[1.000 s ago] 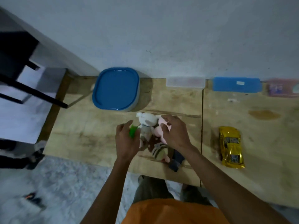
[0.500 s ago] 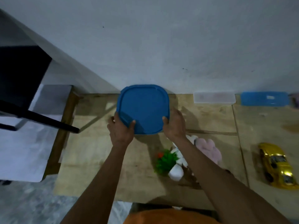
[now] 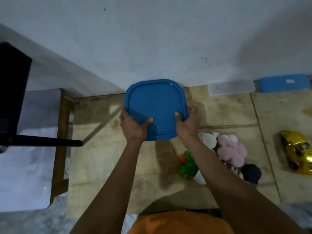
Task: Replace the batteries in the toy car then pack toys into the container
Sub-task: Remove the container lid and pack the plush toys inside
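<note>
Both my hands on the blue container's lid, middle of the frame, by the wall.

My left hand point(image 3: 133, 127) and right hand point(image 3: 187, 123) are each closed on the near corners of the blue lid point(image 3: 154, 105), thumbs on top, fingers curled under the rim; I cannot see the tub beneath. It looks like thin, slightly flexible plastic, light and smooth, so I judge corners the best purchase for peeling it up. The soft toys wait at lower right: pink plush point(image 3: 232, 152), white plush point(image 3: 208, 139), green plastic plant point(image 3: 188, 165). All look light and squashable. The gold toy car point(image 3: 298, 152) at the right edge looks rigid and glossy; I would take it by its sides.
</note>
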Demonstrator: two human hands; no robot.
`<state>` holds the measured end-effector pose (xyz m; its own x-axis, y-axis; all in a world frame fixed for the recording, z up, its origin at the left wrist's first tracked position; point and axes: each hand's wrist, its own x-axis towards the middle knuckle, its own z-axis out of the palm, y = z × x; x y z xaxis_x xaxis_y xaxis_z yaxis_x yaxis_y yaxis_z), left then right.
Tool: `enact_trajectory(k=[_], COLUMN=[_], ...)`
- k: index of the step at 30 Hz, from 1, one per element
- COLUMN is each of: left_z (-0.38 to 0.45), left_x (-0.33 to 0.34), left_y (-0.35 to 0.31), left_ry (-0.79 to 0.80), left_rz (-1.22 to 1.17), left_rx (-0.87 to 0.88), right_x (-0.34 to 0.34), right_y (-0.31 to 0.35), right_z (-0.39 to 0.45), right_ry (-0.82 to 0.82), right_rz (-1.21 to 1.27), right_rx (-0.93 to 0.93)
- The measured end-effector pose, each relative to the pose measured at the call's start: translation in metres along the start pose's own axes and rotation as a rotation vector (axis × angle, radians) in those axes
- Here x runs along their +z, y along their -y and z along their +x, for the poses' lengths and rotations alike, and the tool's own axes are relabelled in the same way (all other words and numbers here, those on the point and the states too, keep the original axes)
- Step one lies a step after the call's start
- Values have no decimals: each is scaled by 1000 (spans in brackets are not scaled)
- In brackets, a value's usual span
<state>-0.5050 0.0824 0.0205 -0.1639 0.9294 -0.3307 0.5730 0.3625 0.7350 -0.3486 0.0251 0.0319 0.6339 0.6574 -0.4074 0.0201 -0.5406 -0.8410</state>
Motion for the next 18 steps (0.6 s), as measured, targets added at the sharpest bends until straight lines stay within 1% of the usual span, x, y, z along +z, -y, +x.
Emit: enact_trajectory(k=[6, 12, 18], left_z=[0, 4, 7], left_x=[-1, -1, -3], left_y=[-2, -7, -8], left_ry=[-4, 4, 4], left_rz=[-34, -37, -63], left_rx=[-11, -63, -95], right_x=[9, 13, 13], right_y=[-3, -2, 2], right_z=[2, 5, 14], right_ry=[-23, -81, -61], right_rz=[153, 216, 326], right_rx=[115, 174, 286])
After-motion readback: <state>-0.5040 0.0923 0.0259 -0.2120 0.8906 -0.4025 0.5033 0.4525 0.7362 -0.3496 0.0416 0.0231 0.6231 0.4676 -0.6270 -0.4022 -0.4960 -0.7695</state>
